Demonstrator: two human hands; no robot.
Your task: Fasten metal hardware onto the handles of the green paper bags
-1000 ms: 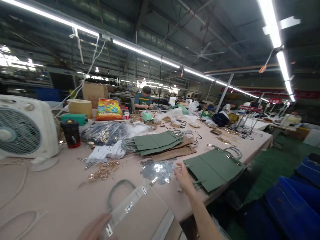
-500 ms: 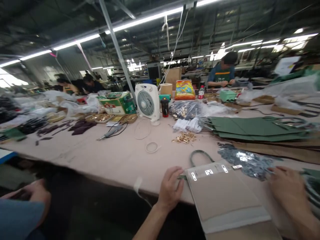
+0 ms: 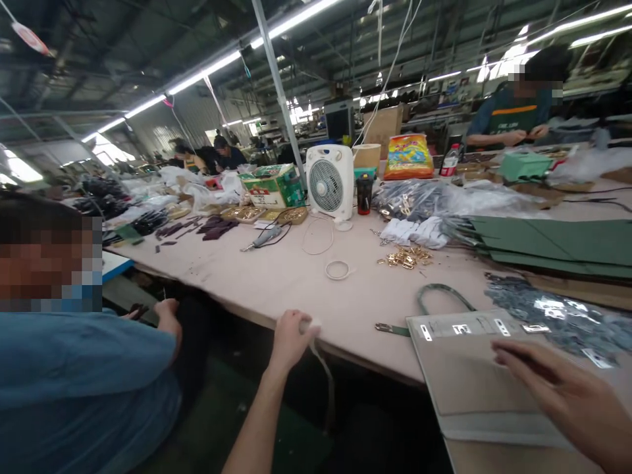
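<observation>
My left hand (image 3: 292,339) is at the table's front edge, its fingers closed on a whitish strip (image 3: 323,368) that hangs down below the edge. My right hand (image 3: 557,388) is over a flat beige bag panel (image 3: 474,375), thumb and fingers drawn together; whatever they may hold is hidden. Small bright metal plates (image 3: 461,329) sit along the panel's top band, and a dark green looped handle (image 3: 444,288) rises behind it. A green strap end (image 3: 390,328) sticks out on the left. Right of the panel is a pile of grey pieces (image 3: 563,306) with shiny plates.
Gold metal fittings (image 3: 405,257) and a coiled white band (image 3: 338,270) lie mid-table. Behind are a white fan (image 3: 330,183), a dark cup (image 3: 364,194) and stacked green panels (image 3: 557,243). A co-worker in blue (image 3: 83,382) sits close on the left; another person (image 3: 513,118) works opposite.
My left hand has left the green strap end and moved left onto the whitish strip. My right hand has come from the grey pile to above the panel. The view has turned left.
</observation>
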